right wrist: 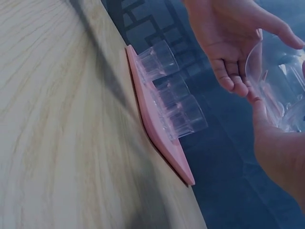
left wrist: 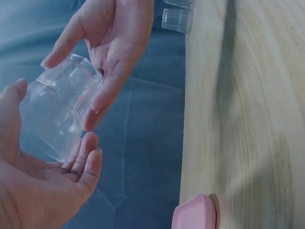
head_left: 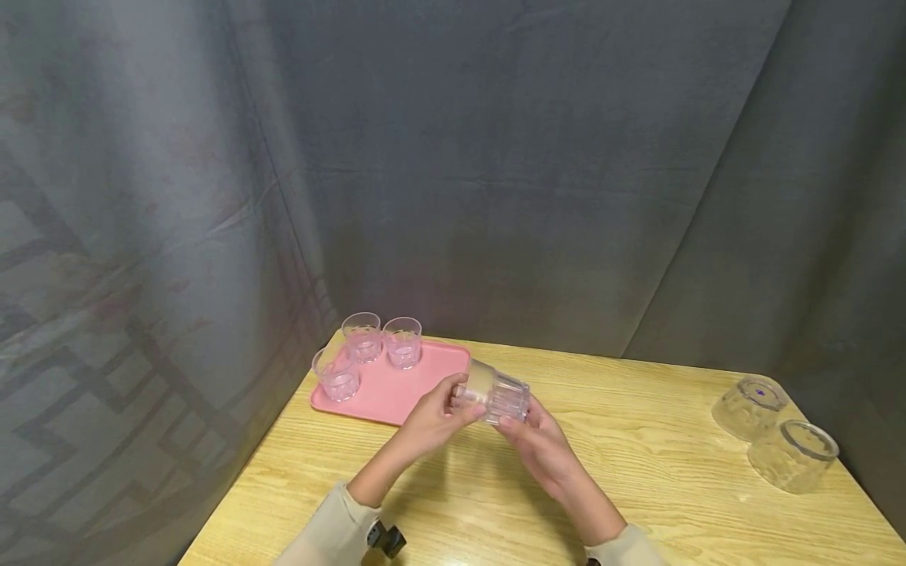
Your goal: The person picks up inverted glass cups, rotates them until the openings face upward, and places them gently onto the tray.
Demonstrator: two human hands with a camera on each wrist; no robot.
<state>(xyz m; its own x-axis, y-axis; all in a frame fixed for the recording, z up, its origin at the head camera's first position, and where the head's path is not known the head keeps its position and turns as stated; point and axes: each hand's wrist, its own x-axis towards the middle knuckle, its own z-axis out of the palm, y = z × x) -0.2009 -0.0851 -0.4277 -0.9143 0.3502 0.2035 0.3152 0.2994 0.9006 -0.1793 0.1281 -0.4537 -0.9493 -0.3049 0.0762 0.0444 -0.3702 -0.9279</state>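
A transparent drinking glass (head_left: 506, 397) is held in the air on its side between both hands, above the table by the tray's right edge. My left hand (head_left: 433, 423) grips it at the rim end, thumb on the near side and fingers curled beneath, as the left wrist view shows. At the faceted base end, my right hand (head_left: 543, 450) holds the same glass (left wrist: 62, 102) between thumb and fingers. To the left lies a pink tray (head_left: 435, 376), bearing three upright glasses: one at the front left (head_left: 340, 384), two behind (head_left: 364, 348) (head_left: 403, 351).
Two more glasses stand upside down near the table's right edge, one farther back (head_left: 749, 410) and another nearer (head_left: 791, 457). Grey curtains (head_left: 495, 173) hang along the back and sides of the wooden table (head_left: 651, 456).
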